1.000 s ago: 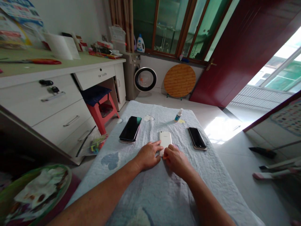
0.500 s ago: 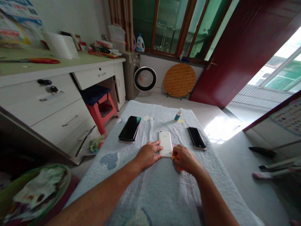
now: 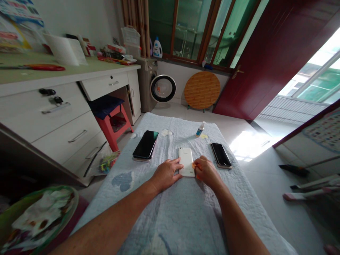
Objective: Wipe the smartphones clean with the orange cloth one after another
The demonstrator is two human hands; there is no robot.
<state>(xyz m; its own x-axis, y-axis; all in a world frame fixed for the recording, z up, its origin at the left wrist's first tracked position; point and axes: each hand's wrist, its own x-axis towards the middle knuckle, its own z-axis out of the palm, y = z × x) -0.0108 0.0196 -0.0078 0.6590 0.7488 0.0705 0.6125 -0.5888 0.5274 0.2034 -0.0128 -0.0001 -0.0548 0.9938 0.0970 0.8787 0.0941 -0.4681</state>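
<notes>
Lettering on the white phone (image 3: 186,158), lying at frame centre, is appearing too small to read. The left hand (image 3: 166,173) is resting with spread fingers against the phone's left edge; the right hand (image 3: 207,170) is gripping an orange item (image 3: 194,165) at the right edge. A blue cloth (image 3: 183,219) is lying beneath; a red door (image 3: 247,63) is standing upper right.

Bare left hand (image 3: 166,174), bare right hand (image 3: 207,171), two uncovered forearms (image 3: 113,211), each tapering toward its hand

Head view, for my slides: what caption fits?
Left hand touching a white phone, right hand pinching an orange item by its right edge.
</notes>
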